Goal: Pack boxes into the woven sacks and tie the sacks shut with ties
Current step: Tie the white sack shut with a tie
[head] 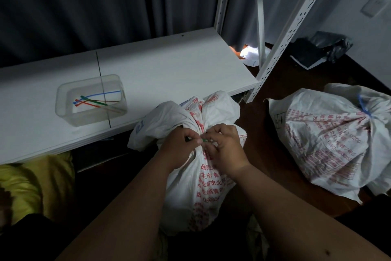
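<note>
Where the neck of the near woven sack [203, 178] is bunched, the left hand [179, 146] and right hand [225, 148] each pinch a green tie [204, 140] wrapped round it. A second sack [330, 142], closed with a blue tie [364, 108], lies to the right. On the white shelf [160, 70], far left, a clear tub [91, 100] holds spare ties [95, 100].
</note>
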